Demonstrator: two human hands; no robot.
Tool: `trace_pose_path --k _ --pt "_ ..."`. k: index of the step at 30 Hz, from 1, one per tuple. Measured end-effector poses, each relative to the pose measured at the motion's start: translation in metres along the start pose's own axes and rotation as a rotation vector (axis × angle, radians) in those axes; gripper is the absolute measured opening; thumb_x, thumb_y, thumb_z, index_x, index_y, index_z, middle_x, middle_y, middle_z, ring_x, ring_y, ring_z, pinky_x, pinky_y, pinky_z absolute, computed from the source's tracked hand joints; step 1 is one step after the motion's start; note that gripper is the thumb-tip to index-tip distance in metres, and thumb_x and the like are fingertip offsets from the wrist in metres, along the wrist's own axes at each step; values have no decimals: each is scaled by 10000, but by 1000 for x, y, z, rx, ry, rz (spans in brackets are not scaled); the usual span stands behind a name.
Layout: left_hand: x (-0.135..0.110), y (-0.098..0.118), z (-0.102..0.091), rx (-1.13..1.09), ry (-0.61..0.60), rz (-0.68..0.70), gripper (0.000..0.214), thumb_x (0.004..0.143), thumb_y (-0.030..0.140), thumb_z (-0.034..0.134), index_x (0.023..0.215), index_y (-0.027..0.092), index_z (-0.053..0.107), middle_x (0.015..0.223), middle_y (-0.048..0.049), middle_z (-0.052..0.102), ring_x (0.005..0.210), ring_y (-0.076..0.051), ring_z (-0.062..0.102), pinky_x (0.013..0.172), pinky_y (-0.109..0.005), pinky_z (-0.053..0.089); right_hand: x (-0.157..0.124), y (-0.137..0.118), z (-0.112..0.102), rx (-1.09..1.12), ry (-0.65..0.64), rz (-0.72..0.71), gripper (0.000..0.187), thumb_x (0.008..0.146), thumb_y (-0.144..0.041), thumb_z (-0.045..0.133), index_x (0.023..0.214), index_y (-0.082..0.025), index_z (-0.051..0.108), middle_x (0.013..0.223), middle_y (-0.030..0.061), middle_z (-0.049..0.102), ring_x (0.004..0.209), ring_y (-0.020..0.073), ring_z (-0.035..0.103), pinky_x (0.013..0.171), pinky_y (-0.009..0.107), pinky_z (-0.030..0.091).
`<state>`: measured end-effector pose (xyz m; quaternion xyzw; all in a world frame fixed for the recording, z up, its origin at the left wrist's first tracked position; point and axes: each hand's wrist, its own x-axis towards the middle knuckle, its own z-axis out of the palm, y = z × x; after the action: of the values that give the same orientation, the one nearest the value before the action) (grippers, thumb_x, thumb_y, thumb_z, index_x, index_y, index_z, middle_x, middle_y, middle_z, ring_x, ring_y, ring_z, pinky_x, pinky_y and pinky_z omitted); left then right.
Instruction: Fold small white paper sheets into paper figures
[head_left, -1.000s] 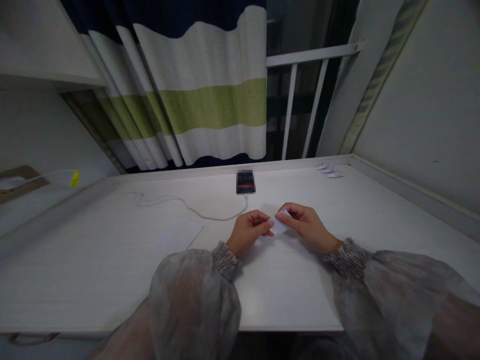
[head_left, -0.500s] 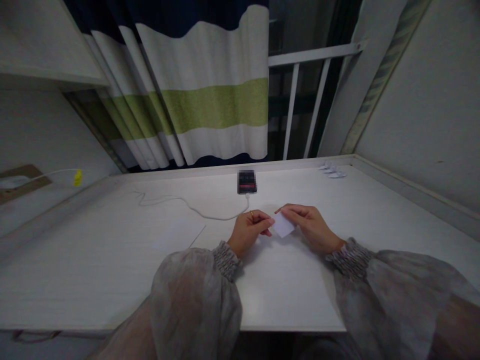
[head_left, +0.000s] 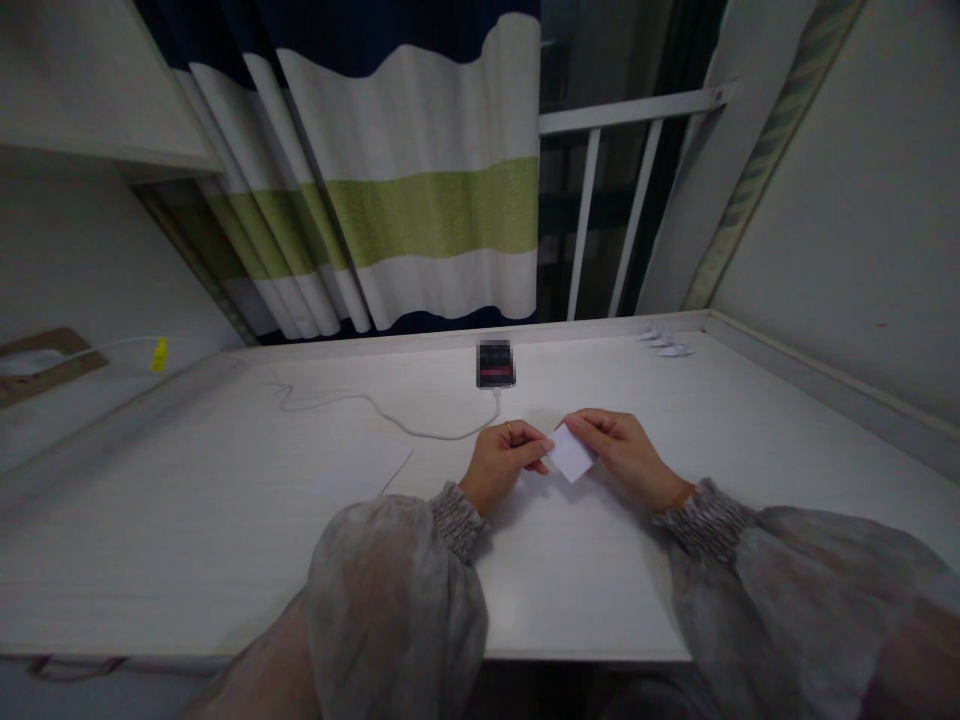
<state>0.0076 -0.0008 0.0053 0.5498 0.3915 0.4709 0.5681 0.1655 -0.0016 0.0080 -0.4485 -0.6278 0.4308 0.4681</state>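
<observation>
Between my two hands, just above the white desk (head_left: pixel 247 560), is a small folded piece of white paper (head_left: pixel 572 456), held with one corner pointing toward me. My left hand (head_left: pixel 504 458), with a ring on one finger, pinches its left corner between thumb and fingers. At the upper right edge, my right hand (head_left: pixel 621 450) grips the paper with its thumb on top and fingers behind. The fingertips behind the paper are hidden. To the left of my left hand, white sheets of paper (head_left: pixel 360 468) lie flat on the desk.
A dark phone-like device (head_left: pixel 496 364), blurred out, lies at the back with a white cable (head_left: pixel 390 420) running left from it. Several small folded paper pieces (head_left: pixel 666 342) sit in the back right corner. A striped curtain (head_left: pixel 435 215) hangs behind the desk.
The folded paper has tilted slightly, showing more of its face, and its lower corner sits a little lower. Both hands keep their hold, barely shifted.
</observation>
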Motion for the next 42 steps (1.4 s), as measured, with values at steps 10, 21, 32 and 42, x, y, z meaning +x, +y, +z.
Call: trace_pose_path --k 10,21,32,42 --pt "5 -1 -5 -53 121 -16 166 556 256 701 574 122 605 454 25 557 403 -60 495 454 -186 360 6 4 -4 32 12 -19 267 711 -405 573 721 -147 639 693 20 613 631 133 519 619 276 407" --pt "4 0 -4 -50 99 -11 159 561 255 695 570 122 607 464 21 562 407 -63 502 454 -190 377 5 6 -6 15 25 -39 264 726 -402 561 701 -150 635 660 6 599 608 124 502 595 262 393" --pt "3 -1 -3 -49 65 -37 204 547 296 705 573 124 600 482 13 572 412 -70 505 457 -200 395 7 0 -6 18 94 3 294 622 -441 616 577 -152 589 523 -8 534 507 110 453 509 260 362" --pt "5 -1 -3 30 47 25 236 581 343 682 632 119 628 507 21 535 466 -56 432 463 -185 331 1 -1 1 -33 -124 50 302 646 -443 601 619 -142 599 543 -8 540 506 104 439 494 243 336"
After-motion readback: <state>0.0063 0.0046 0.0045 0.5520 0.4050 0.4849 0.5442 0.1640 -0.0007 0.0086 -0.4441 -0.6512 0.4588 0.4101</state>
